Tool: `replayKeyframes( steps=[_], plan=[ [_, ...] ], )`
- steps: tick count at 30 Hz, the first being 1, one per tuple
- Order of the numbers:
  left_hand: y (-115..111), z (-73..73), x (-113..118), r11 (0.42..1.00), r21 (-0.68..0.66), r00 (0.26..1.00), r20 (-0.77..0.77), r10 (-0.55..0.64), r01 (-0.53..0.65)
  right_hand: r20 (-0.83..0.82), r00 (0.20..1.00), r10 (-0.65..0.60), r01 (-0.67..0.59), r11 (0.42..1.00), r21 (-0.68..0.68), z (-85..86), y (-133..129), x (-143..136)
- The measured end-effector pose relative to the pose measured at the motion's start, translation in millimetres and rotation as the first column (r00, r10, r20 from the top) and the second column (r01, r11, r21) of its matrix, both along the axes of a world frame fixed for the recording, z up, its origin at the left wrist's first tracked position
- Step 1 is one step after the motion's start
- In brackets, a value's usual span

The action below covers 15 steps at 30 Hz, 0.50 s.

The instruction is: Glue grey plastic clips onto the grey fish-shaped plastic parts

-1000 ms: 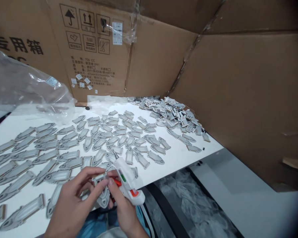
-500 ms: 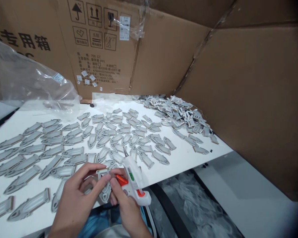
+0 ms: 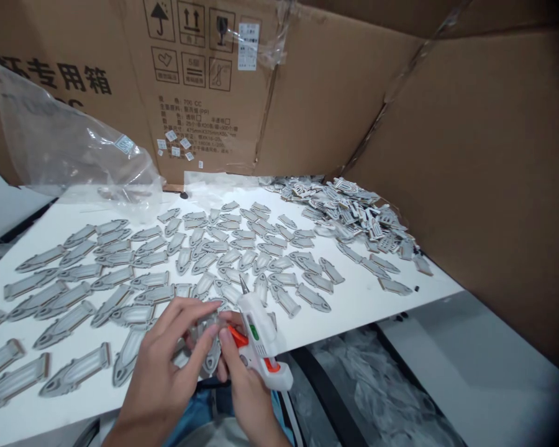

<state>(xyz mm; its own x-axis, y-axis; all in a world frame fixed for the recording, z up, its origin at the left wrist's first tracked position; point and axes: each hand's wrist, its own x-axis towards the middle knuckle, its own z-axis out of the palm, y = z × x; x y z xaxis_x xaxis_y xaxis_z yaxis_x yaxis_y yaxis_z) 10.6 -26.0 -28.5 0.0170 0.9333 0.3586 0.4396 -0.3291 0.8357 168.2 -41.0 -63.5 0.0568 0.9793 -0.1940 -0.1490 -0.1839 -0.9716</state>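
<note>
Near the table's front edge my left hand (image 3: 168,360) pinches a small grey boat-shaped piece (image 3: 213,355) between thumb and fingers. My right hand (image 3: 246,379) touches the same piece with its thumb and fingertips. That hand also holds a white glue gun (image 3: 259,329) with an orange trigger, its metal nozzle pointing up and away. Fingers hide much of the held piece. Many similar grey pieces (image 3: 77,370) lie spread in rough rows over the white table (image 3: 256,202).
A heap of grey pieces (image 3: 354,208) rises at the back right. Cardboard walls (image 3: 326,93) stand behind and to the right. A clear plastic bag (image 3: 74,149) hangs at the left. Below the table's right edge lies translucent plastic (image 3: 368,379).
The whole view has shifted, so the table, hands and glue gun appear farther right. My left fingers now cover more of the piece's upper end.
</note>
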Motion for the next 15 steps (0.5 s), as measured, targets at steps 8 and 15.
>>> replayKeyframes(
  steps=[8, 15],
  plan=[
    [6.6, 7.1, -8.8, 0.965, 0.247, 0.978, -0.207, -0.038, 0.09, 0.153, 0.985, 0.084, -0.066, 0.99, -0.122, 3.3, -1.3, 2.6],
    [4.5, 10.3, -8.2, 0.979, 0.203, 0.995, -0.102, 0.018, 0.003, 0.009, 1.0, 0.022, -0.021, 0.997, -0.079, -3.5, 1.1, -2.0]
  ],
)
